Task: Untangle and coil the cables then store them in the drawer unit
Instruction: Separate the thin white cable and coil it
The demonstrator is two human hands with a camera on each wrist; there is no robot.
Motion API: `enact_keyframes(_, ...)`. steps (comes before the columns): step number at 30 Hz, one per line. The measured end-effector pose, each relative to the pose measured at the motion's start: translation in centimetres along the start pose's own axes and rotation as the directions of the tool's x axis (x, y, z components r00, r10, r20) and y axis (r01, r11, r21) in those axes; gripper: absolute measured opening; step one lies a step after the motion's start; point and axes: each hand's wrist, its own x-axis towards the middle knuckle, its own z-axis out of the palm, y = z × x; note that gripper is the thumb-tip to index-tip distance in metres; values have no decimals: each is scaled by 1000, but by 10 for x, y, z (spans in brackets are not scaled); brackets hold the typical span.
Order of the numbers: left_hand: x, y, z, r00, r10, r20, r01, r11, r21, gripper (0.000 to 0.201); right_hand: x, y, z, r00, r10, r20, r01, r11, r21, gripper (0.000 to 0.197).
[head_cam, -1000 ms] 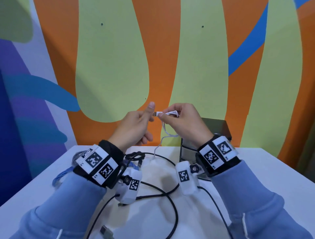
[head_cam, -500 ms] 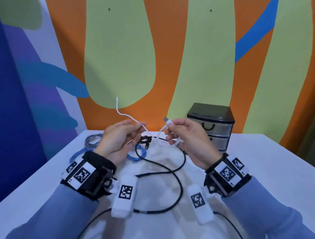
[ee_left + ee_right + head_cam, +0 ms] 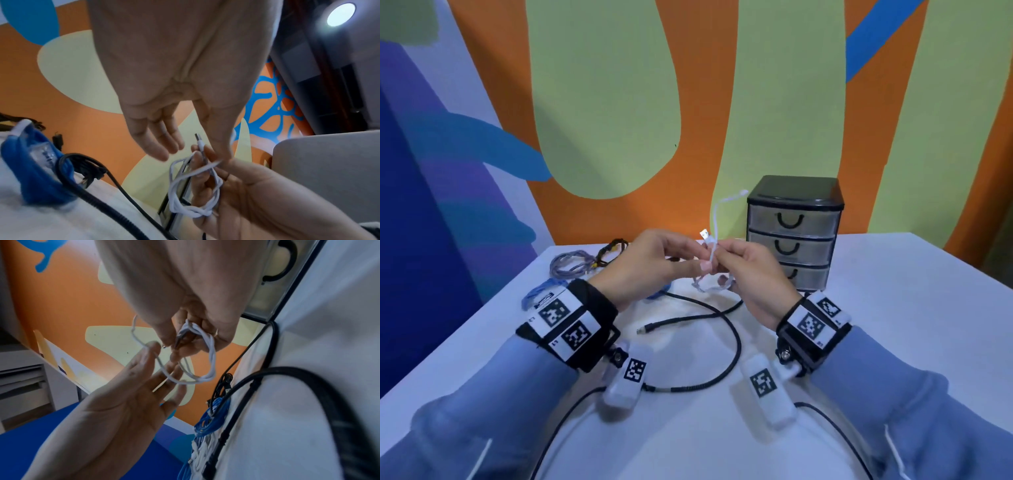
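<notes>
Both hands work on the white cable (image 3: 714, 219) above the bench (image 3: 893, 308). The right hand (image 3: 751, 274) has its grip closed around the small coil, fingers curled on the gathered loops. The left hand (image 3: 650, 265) pinches the free strand between thumb and forefinger, and its other fingers are nearly straight. One plug stands up between the hands, and the loose tail rises in an arc toward the drawer unit (image 3: 792, 236).

I judge that the task is at an early stage. The white cable is almost coiled, only the tail is left to wrap. The black cable (image 3: 736, 346) lies spread on the bench, the blue cable (image 3: 211, 420) and the grey cable (image 3: 571, 263) lie in bundles at the far left, and all three drawers are closed.

The wrist views show the coil has several turns and how the fingers hold it; the head view hides this behind the hands. Only the head view shows the whole drawer unit and the tail.
</notes>
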Motion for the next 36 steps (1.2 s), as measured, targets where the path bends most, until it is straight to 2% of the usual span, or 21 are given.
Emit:
enact_keyframes(3, 9, -2, 7, 995, -24, 95, 23, 1000, 17, 13, -2, 0, -1, 997, 63, 52, -70, 983, 167, 20)
enact_keyframes(6, 16, -5, 9, 1000, -9, 4, 10, 997, -71, 24, 0, -4, -7, 994, 97, 53, -108, 951, 290, 16)
enact_keyframes(8, 18, -4, 11, 997, -46, -61, 35, 987, -159, 37, 1, -6, -9, 993, 107, 57, -120, 939, 322, 18)
enact_keyframes(10, 19, -5, 13, 993, -86, -77, 72, 983, -167, 42, 1, -5, -8, 991, 112, 78, -132, 931, 341, 18)
enact_keyframes(13, 21, -14, 14, 985, -143, -96, 134, 987, -94, 31, -1, -6, -10, 986, 88, 140, -135, 919, 370, 17)
enact_keyframes(16, 20, -20, 12, 981, -157, -116, 166, 984, 66, 7, -4, -8, -11, 973, 38, 226, -114, 936, 332, 20)
enact_keyframes(18, 21, -22, 13, 979, -156, -133, 177, 971, 161, 16, -4, -8, -11, 971, 17, 240, -95, 944, 317, 21)
enact_keyframes(19, 21, -22, 13, 976, -172, -134, 192, 969, 153, 18, -4, -8, -10, 971, 10, 240, -89, 943, 322, 20)
enact_keyframes(21, 22, -23, 13, 968, -236, -86, 240, 970, 37, 14, -4, -10, -11, 971, 2, 238, -86, 936, 342, 20)
enact_keyframes(23, 21, -21, 12, 961, -274, 49, 278, 947, -160, 9, -2, -12, -12, 970, 3, 243, -89, 935, 344, 21)
enact_keyframes(25, 19, -18, 6, 945, -275, 178, 320, 893, -316, 25, -2, -12, -13, 971, 16, 238, -103, 928, 359, 30)
enact_keyframes(27, 18, -16, -2, 929, -274, 248, 360, 824, -438, 31, -1, -13, -15, 976, 37, 215, -120, 915, 386, 34)
enact_keyframes(29, 20, -18, -7, 938, -281, 205, 347, 710, -613, 26, -1, -13, -18, 979, 36, 198, -114, 910, 399, 30)
enact_keyframes(31, 21, -23, -7, 954, -282, 100, 262, 626, -735, 26, -1, -15, -19, 981, 29, 190, -104, 913, 395, 26)
enact_keyframes(33, 23, -26, -4, 960, -280, 13, 175, 566, -806, 23, 0, -14, -19, 987, 23, 162, -85, 918, 386, 30)
enact_keyframes(36, 22, -25, 2, 954, -296, -47, 103, 473, -875, 24, 2, -11, -18, 992, 5, 124, -59, 898, 436, 38)
